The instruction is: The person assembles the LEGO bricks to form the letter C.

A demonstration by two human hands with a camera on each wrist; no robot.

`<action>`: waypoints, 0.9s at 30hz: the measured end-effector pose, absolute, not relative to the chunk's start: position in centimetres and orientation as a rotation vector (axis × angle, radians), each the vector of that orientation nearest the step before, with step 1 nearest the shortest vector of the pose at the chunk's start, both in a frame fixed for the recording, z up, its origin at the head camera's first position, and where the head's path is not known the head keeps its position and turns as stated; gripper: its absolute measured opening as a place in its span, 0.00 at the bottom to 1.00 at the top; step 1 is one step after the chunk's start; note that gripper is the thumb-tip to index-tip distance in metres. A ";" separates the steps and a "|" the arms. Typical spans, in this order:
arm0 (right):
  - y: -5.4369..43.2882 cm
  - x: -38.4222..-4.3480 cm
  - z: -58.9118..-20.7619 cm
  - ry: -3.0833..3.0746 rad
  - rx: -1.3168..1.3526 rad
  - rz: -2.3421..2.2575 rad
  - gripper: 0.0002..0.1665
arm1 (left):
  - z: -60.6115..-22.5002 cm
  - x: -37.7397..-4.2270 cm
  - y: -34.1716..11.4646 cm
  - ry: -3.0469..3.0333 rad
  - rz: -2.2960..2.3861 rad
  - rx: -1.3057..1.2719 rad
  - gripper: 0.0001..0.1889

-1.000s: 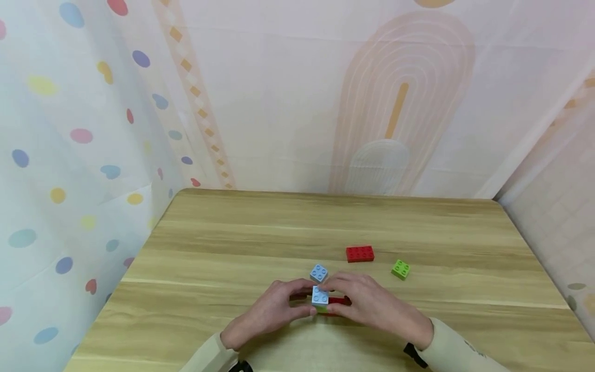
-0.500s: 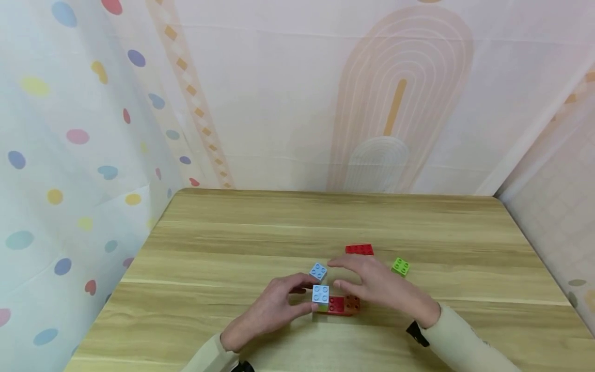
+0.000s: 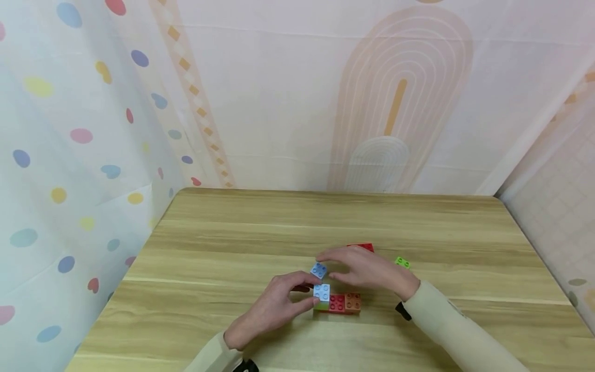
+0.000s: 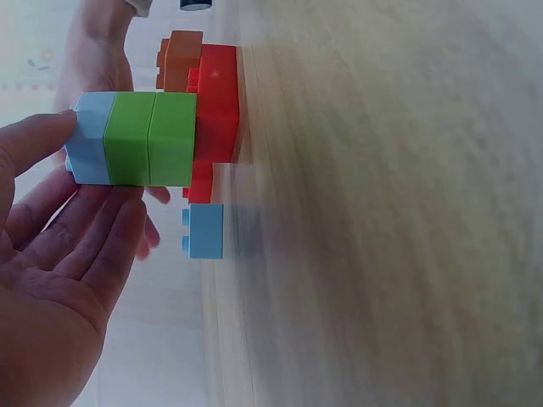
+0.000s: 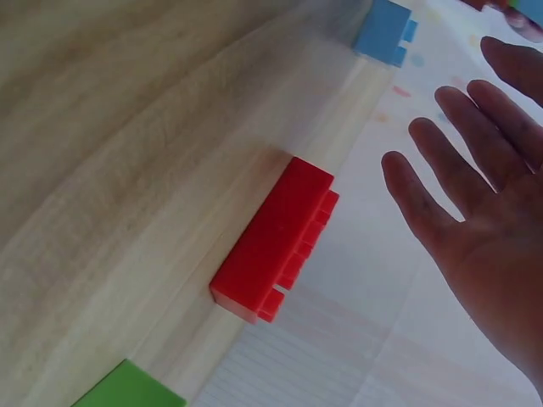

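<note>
My left hand (image 3: pixel 281 305) holds the top of a stack of toy building bricks by its light blue brick (image 3: pixel 322 293), thumb on one side and fingers on the other. Beneath that are two green bricks (image 4: pixel 151 139), set on the end of a long red brick (image 4: pixel 221 106). An orange brick (image 3: pixel 353 303) is fixed on the red brick's right end. My right hand (image 3: pixel 364 266) reaches over the table with fingers extended and nothing in it. Its fingertips overlap a loose light blue brick (image 3: pixel 318 270), just behind the stack, in the head view.
A loose red brick (image 5: pixel 276 242) lies behind my right hand, partly hidden by it in the head view. Farther right is a loose green brick (image 3: pixel 403 262). The wooden table (image 3: pixel 232 222) meets a patterned curtain (image 3: pixel 279 103) at the back.
My right hand has let go of the built stack, lifted away to the right, then moved left toward the loose blue brick. The left hand stays at the stack.
</note>
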State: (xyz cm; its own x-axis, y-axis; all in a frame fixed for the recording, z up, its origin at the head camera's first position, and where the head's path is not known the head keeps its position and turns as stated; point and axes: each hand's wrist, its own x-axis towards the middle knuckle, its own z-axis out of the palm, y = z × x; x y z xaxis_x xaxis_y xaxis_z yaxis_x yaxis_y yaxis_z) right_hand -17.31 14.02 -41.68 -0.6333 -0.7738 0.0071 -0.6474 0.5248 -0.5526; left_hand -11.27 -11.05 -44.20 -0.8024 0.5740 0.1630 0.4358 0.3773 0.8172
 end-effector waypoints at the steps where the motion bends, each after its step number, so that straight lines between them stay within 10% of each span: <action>1: 13.9 -17.5 -41.8 2.523 -1.198 -0.759 0.25 | -44.2 -11.3 -11.0 2.480 1.403 0.916 0.15; 27: 11.6 -18.8 -43.2 2.508 -1.116 -0.620 0.18 | -44.5 -11.1 -10.9 2.453 1.450 0.867 0.15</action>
State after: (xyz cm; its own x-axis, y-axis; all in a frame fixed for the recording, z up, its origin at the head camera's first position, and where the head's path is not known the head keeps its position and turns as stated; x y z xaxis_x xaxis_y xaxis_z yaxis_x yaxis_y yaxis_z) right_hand -18.82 11.62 -43.20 -0.6406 -0.7590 -0.1165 -0.6173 0.5993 -0.5096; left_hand -11.08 -10.95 -44.49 -0.8184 0.5553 0.1477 0.3971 0.3608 0.8439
